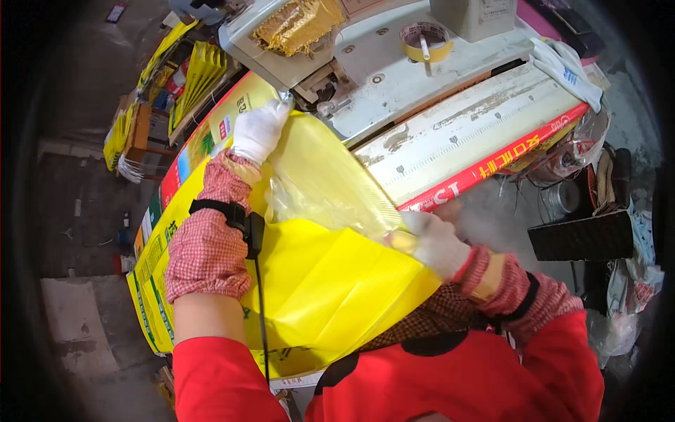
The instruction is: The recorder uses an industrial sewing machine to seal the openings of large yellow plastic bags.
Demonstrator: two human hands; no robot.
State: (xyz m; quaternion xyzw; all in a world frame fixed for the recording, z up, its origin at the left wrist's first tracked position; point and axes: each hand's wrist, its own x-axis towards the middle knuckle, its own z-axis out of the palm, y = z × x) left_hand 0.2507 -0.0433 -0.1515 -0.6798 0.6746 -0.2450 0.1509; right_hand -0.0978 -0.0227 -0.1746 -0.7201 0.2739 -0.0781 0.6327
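A large yellow woven sack with printed panels lies across the work surface in front of me, its mouth spread apart. Inside the mouth shows a clear plastic liner, crumpled near the middle. My left hand, in a white glove, is closed on the sack's far edge, close beside the sewing machine. At the right corner of the mouth, my right hand, also gloved, pinches the sack edge. Its fingertips are partly hidden. The needle area of the machine cannot be made out clearly.
Gold cloth is wrapped on the machine head. A tape roll rests on the metal bed, and a white cloth hangs at its right end. Folded yellow sacks stand at the left. A black box sits at the right.
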